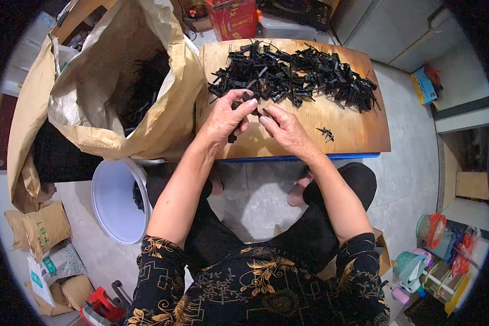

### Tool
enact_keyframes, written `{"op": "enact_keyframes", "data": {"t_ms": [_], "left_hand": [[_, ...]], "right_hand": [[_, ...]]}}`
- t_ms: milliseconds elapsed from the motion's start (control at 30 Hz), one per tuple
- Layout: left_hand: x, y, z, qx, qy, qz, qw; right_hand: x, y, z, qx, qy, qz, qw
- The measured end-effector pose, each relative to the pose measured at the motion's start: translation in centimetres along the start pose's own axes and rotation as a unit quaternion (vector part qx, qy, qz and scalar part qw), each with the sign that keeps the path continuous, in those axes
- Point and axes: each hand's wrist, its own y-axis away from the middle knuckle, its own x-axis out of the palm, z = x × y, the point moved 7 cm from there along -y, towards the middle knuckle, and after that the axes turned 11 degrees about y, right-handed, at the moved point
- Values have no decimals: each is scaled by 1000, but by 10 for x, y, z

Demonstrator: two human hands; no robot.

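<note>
Above the near edge of a wooden board (304,142), my left hand (226,120) is closed around black plastic parts (237,106), whose dark ends poke out between and below the fingers. Close beside it, my right hand (286,130) pinches a small dark piece at the fingertips; how it joins the parts in the left hand is hidden. A long heap of black plastic parts (288,73) covers the far half of the board. To the right of my right hand, a small spiky black piece (326,133) lies apart from the heap.
At left stands a large open paper-like sack (176,92) with black parts inside. Below it is a white bucket (117,217) holding a few black pieces. Packed bags (46,228) lie on the floor at far left. A red box (232,22) sits behind the board.
</note>
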Motion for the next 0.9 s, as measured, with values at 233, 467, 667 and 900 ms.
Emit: {"op": "enact_keyframes", "data": {"t_ms": [233,467,667,900], "left_hand": [[12,-2,-9,71,-93,-21,993],[20,-7,-7,109,-212,8,971],[26,-7,-12,219,-354,22,909],[25,-9,-12,250,-384,16,888]], "right_hand": [[-10,-1,-6,17,-45,-104,993],[-9,-2,-2,72,-149,-8,986],[-7,-4,-6,71,-107,16,992],[0,-11,-11,41,-44,-19,998]]}}
